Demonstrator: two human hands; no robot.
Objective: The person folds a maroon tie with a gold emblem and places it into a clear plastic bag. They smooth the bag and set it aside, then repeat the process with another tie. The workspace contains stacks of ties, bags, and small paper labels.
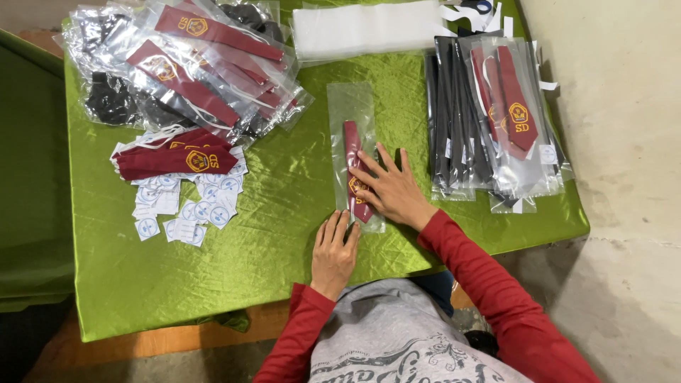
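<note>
While right hand (392, 190) flattens bagged tie (352, 167), left hand (334, 250) seemingly steadies.

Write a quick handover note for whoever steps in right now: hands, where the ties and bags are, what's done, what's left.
Left hand: flat on the green cloth, at the bag's lower end.
Right hand: spread flat, pressing the bag.
In hand: clear bag mid-table, maroon tie inside it.
Done: bagged ties stacked at right, a looser pile top left.
Left: unbagged ties lie on small white labels at left; empty bags at top.
</note>
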